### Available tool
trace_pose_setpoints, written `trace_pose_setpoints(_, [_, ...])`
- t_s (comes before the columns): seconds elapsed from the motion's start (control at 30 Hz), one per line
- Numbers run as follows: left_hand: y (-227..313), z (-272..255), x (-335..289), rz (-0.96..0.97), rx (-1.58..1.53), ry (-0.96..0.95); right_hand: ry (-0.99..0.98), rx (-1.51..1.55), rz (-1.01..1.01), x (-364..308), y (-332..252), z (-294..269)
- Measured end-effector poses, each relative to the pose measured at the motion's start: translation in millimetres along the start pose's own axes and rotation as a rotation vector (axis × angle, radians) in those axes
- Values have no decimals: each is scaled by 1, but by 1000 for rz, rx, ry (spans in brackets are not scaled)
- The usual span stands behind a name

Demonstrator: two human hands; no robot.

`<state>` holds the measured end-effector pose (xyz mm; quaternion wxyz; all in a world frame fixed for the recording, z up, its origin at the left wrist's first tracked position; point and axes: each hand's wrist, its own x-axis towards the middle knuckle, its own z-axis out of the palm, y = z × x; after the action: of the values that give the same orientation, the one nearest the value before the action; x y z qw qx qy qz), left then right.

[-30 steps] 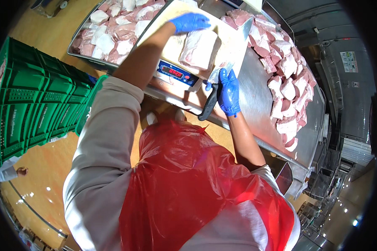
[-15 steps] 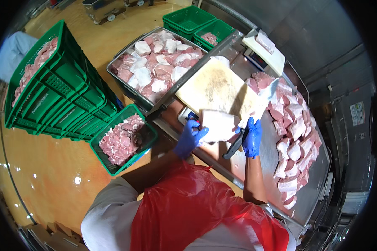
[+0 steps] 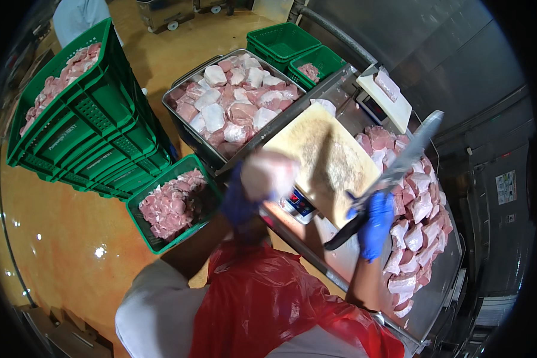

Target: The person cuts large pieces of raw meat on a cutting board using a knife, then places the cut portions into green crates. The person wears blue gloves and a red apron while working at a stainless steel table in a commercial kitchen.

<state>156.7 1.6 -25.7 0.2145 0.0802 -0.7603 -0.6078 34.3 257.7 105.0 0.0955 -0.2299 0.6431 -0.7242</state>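
While the blue-gloved left hand (image 3: 237, 194) is blurred, it can be seen clasping a thick piece of pale pink meat (image 3: 269, 174), held up at its fingers; the exact finger positions cannot be made out. To this hand's right, the blue-gloved right hand (image 3: 376, 225) is closed around a large knife (image 3: 413, 152), with the black handle reaching toward the person and the broad blade pointing away, up and to the right. Between the two hands and a little beyond them lies a stained, cream-coloured cutting board (image 3: 295, 140), with a blue-fronted scale (image 3: 301, 206) showing at its near edge. Beyond and right of the right hand, a long pile of cut meat (image 3: 420, 206) covers part of a steel table (image 3: 426, 301). Farther out from the left hand stands a metal tub (image 3: 188, 146) full of meat chunks. Left of that hand, a green crate (image 3: 205, 176) holds small pink pieces, beside tall stacked green crates (image 3: 104, 140).
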Motion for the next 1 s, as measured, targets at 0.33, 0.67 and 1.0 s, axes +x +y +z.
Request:
trace_pose_setpoints(0.33, [-47,-35,249,-579,-1237,557,350,-67,70,-54,42,-91])
trace_pose_setpoints(0.67, [126,412,175,631,-308,-800,925,-29,269,-261,104,-238])
trace_pose_setpoints(1.0, [19,715,38,563,473,-1230,1256,-186,459,-393,113,-342])
